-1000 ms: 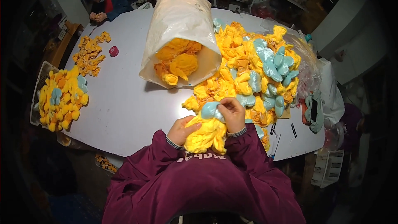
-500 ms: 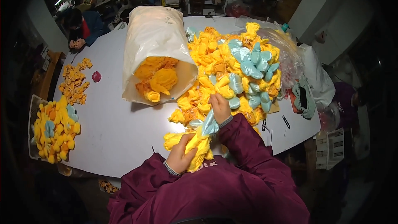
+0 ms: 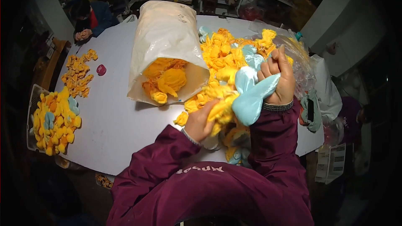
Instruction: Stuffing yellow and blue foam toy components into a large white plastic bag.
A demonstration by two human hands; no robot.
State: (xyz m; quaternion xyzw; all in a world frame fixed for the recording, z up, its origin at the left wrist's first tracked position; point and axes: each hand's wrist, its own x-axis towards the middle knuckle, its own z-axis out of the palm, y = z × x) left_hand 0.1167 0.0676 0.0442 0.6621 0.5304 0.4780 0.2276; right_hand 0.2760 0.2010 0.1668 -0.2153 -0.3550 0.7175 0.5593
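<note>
My left hand (image 3: 199,122) is gripping yellow cloth (image 3: 223,108), ideally steadying it; my right hand (image 3: 286,79) is clenching by blue flaps (image 3: 250,104), contents unclear.

I see the worktop (image 3: 113,142) before me, and on its middle lies the sack (image 3: 165,29), its mouth toward me, with stuffed fabric pieces (image 3: 172,79) inside. To the right of the sack lies the main pile (image 3: 220,48); behind this pile, farther right, is the clear plastic bag (image 3: 305,69). In front of the pile, I have one stuffed piece (image 3: 251,106) between the left hand (image 3: 200,121) and the right hand (image 3: 282,79). At the left edge is the filled basket (image 3: 32,121); behind it, a smaller heap (image 3: 76,75). At the far left corner sits a co-worker (image 3: 100,16).
</note>
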